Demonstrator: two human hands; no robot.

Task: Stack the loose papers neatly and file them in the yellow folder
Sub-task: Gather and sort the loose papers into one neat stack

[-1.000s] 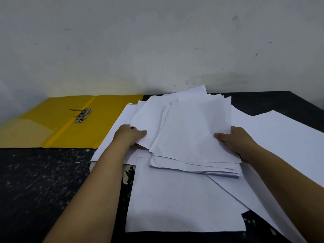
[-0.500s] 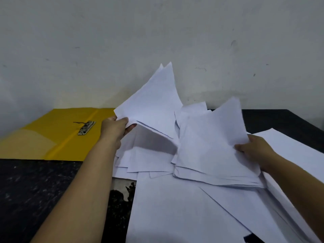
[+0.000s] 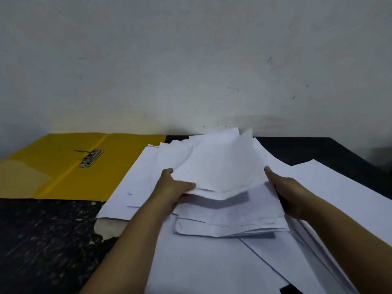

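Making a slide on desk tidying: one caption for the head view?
Both hands, left hand and right hand, gather loose white papers beside an open yellow folder.

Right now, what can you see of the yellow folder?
The yellow folder lies open and flat on the dark table, at the far left against the wall. It looks like thin card with a centre crease. A metal clip sits on the crease. White papers overlap its right edge. Neither hand touches it.
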